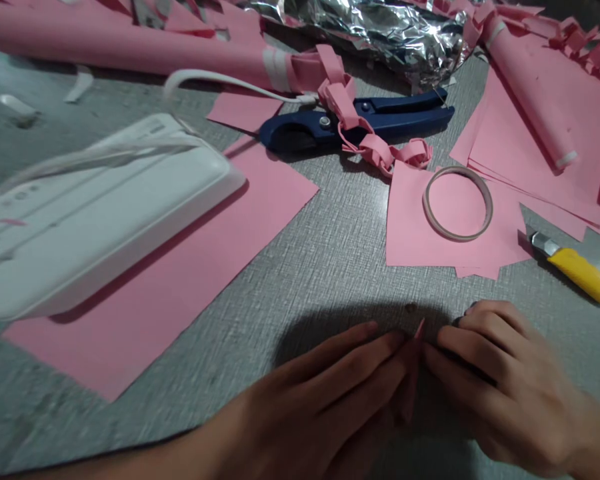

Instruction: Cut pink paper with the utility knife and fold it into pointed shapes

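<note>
A small folded piece of pink paper [411,383] stands between my two hands, low in the head view, its pointed tip sticking up. My left hand [330,393] holds it from the left, fingers long and pressed together. On the other side, my right hand [510,380] is closed, its curled fingers meeting the paper's edge; the thumb side is partly hidden. Just beyond the hands, a thin roll of tape [489,207] lies on small pink sheets [410,233]. A yellow utility knife [583,270] rests to the right.
A white box-like device [105,213] with a cable sits on a pink sheet [190,300] at left. Farther back are a blue-handled hand tool [395,123], a pink paper chain [377,150], crumpled foil [380,30], rolled pink paper [530,93] and stacked sheets [580,133].
</note>
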### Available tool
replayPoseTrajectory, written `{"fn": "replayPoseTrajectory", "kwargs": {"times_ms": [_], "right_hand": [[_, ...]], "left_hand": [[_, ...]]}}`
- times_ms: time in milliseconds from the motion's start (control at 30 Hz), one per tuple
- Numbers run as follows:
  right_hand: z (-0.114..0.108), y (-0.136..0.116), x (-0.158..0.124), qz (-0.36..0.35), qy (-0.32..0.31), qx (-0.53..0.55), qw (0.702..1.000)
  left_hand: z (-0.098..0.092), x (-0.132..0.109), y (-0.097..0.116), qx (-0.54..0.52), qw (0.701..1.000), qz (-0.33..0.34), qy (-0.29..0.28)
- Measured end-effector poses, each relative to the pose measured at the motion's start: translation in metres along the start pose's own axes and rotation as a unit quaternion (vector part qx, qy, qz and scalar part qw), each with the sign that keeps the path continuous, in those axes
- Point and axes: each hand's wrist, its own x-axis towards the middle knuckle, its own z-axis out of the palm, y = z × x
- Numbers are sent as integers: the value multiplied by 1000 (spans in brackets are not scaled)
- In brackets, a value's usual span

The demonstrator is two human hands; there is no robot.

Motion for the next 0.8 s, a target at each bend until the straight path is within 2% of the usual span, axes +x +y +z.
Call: {"fn": "replayPoseTrajectory", "kwargs": {"times_ms": [100,300,467,600,800], "right_hand": [[0,-1,1,7,-2,2,1000],[-1,0,0,2,-12,2,1000],[0,2,-2,-5,-13,16,1000],[0,2,-4,-3,-2,15,1000],[3,1,-5,3,-18,-41,999]], "left_hand": [[-2,2,1,-3,1000,-9,-20],[-1,-2,1,24,1000,18,-2],[-3,-3,5,39,998,-12,-38],[0,-2,3,58,998,32,-13],[2,-4,2,60,998,34,-11]]}}
